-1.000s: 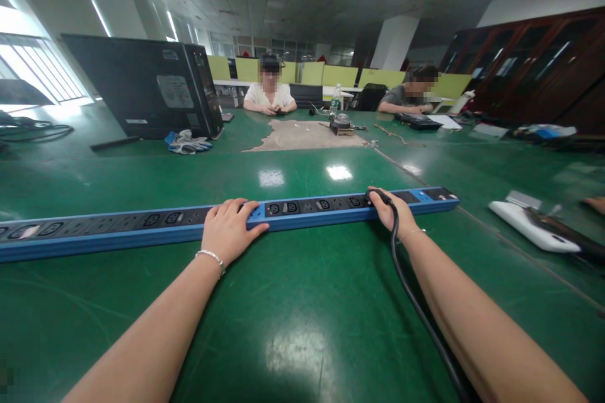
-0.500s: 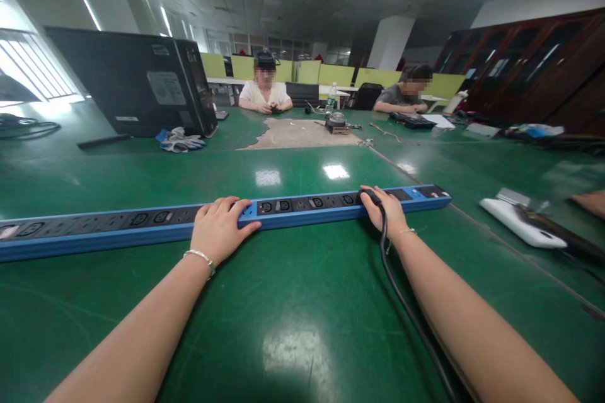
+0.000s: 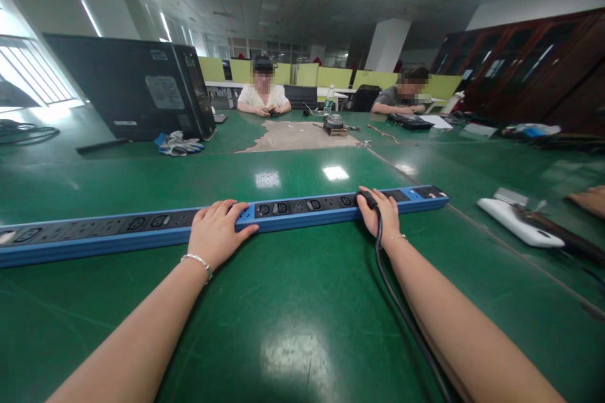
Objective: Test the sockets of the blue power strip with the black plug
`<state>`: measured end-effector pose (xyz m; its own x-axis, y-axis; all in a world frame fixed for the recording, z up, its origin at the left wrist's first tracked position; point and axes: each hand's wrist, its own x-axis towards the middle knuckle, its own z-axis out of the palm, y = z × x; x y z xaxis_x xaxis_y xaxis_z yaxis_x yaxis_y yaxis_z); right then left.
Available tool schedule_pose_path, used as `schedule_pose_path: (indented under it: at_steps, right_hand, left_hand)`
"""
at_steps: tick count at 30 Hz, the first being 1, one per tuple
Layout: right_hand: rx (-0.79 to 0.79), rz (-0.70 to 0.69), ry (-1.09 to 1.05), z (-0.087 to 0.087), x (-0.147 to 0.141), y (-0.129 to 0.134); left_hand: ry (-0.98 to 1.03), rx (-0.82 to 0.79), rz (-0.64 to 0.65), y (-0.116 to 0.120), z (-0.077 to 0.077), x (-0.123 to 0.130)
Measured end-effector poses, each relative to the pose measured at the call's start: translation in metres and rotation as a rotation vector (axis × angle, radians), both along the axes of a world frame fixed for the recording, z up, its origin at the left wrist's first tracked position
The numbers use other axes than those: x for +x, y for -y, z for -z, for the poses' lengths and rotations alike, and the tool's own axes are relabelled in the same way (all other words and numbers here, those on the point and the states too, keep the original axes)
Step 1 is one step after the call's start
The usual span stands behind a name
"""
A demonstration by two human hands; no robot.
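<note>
A long blue power strip (image 3: 302, 221) with black sockets lies across the green table (image 3: 265, 302), running out of view on the left. My left hand (image 3: 218, 230) grips it left of the middle, fingers over the far side and thumb along the near edge. Toward the strip's right end, my right hand (image 3: 382, 215) is closed around a black power plug (image 3: 367, 201) at one of the sockets. Its black cord (image 3: 392, 286) hangs down past my right wrist toward the bottom edge. How deep the plug sits is hidden by my fingers.
A black computer case (image 3: 142, 88) stands at the back left, with gloves (image 3: 178, 143) beside it. Two people (image 3: 265, 97) sit across the table near a bottle (image 3: 329, 101). At right lies a white device (image 3: 517, 223), with a person's hand (image 3: 588, 200) beyond it.
Both my hands keep their places on the strip and the plug. The view has shifted slightly, and the hand at the right edge looks a little different.
</note>
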<state>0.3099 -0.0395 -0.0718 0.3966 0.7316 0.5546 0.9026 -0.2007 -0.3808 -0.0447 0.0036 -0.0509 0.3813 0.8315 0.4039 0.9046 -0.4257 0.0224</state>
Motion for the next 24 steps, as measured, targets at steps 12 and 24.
schedule_pose_path:
  at_steps: [12,24]
  right_hand:
    - [0.002,0.032,-0.014,-0.0033,-0.0027,-0.0002]
    - [0.123,-0.005,-0.088,0.0054,-0.0028,-0.0038]
  left_hand:
    - [-0.022,-0.016,-0.014,-0.0006,0.0001,-0.0003]
    - [-0.009,-0.030,-0.009,-0.0012,-0.0006,0.0000]
